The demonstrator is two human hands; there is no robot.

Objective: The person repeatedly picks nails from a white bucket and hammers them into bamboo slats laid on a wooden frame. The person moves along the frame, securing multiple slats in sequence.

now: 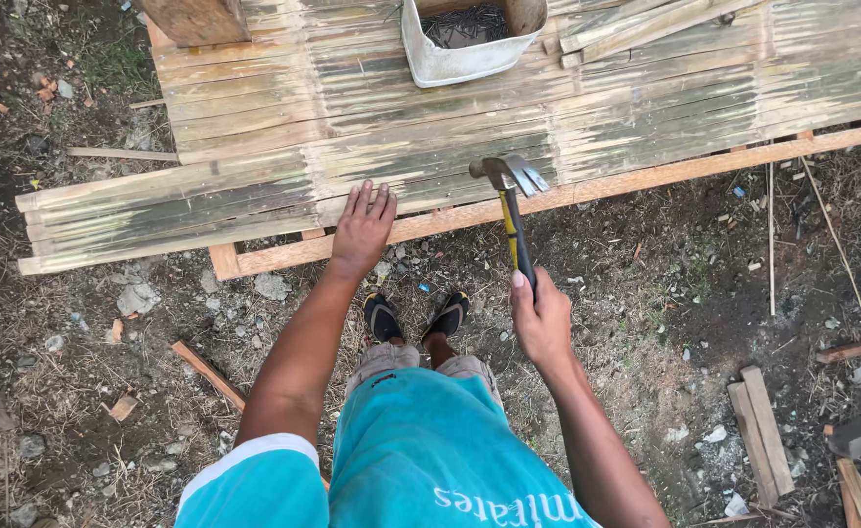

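Observation:
My right hand grips the black and yellow handle of a claw hammer, whose steel head hangs over the near edge of a flattened bamboo panel. My left hand lies flat, fingers together, on that near edge where the slats meet a reddish wooden rail. I stand in sandals on dirt just in front of the panel.
A white plastic tub of dark nails sits on the panel's far side, with a wooden block to its left. Loose bamboo strips lie at the back right. Wood offcuts and stones litter the ground.

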